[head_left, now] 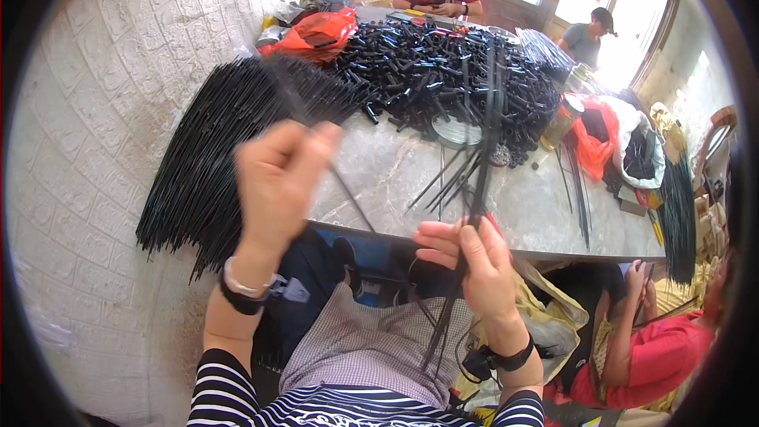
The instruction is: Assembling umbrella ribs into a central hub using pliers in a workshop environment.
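My left hand (278,182) is raised in a fist and pinches one thin black rod (352,199) that slants down to the right. My right hand (472,261) grips a bundle of thin black rods (479,166), which stands nearly upright and fans out above and below the fingers. A big sheaf of the same black rods (213,150) lies at the left end of the grey stone table (403,178), overhanging its edge. A heap of short black tubes (443,79) covers the far half of the table.
A person in red sits at the far end, another stands at the back right, and a third in red sits at the lower right holding rods. Red plastic bags (320,32) lie at the back left and right. A white textured wall runs along the left.
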`<action>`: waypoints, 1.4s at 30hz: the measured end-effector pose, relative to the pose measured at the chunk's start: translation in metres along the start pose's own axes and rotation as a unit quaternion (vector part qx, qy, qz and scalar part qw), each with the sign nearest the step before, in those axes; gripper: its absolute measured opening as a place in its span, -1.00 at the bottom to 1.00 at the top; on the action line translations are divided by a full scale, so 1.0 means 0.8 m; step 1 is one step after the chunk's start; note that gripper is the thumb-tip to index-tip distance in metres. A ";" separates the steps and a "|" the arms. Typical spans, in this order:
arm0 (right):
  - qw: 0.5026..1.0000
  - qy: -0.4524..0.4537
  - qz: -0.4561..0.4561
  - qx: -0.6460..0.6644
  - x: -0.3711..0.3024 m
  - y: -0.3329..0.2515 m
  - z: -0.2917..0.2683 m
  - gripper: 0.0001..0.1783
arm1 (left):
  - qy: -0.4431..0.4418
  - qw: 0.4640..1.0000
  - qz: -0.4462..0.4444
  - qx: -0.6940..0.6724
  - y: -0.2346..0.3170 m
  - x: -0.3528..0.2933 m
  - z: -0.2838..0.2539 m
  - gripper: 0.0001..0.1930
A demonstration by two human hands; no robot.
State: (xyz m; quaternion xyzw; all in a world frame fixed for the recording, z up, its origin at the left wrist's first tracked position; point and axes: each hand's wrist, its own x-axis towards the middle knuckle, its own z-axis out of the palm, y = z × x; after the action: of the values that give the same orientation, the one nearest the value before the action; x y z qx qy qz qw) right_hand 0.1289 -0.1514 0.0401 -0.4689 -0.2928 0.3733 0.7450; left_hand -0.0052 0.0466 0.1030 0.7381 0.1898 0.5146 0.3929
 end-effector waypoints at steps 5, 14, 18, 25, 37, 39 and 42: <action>0.984 -0.109 0.107 -0.096 -0.009 -0.008 0.029 -0.76 | -0.132 0.987 -0.047 -0.079 -0.031 -0.034 0.061 -0.63; 0.993 -0.062 0.105 0.000 -0.024 -0.004 0.024 -0.71 | -0.220 0.968 0.069 -0.098 -0.065 -0.009 0.035 -0.04; 0.982 -0.108 0.155 0.028 -0.035 -0.002 0.029 -0.77 | -0.351 0.932 0.085 -0.036 -0.060 -0.018 0.047 0.01; 0.976 -0.196 0.094 0.016 -0.052 0.014 0.020 -0.73 | -0.297 0.922 -0.004 -0.250 -0.018 -0.037 0.046 -0.73; 0.944 -0.311 0.109 -0.014 -0.047 0.000 0.009 -0.84 | -0.311 0.930 0.050 -0.189 0.005 -0.025 0.047 -0.68; 0.940 -0.319 0.120 -0.005 -0.047 0.003 0.008 -0.85 | -0.395 0.881 -0.051 -0.253 0.002 -0.020 0.043 -0.64; 0.944 -0.304 0.130 0.006 -0.039 0.009 0.002 -0.86 | -0.489 0.820 -0.088 -0.283 -0.024 -0.007 0.053 -0.73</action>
State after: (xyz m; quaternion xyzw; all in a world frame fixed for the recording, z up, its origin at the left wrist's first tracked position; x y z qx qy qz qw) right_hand 0.1081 -0.1746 0.0317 -0.3623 -0.4394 0.5934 0.5687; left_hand 0.0331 0.0381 0.0778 0.7292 -0.1172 0.0799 0.6694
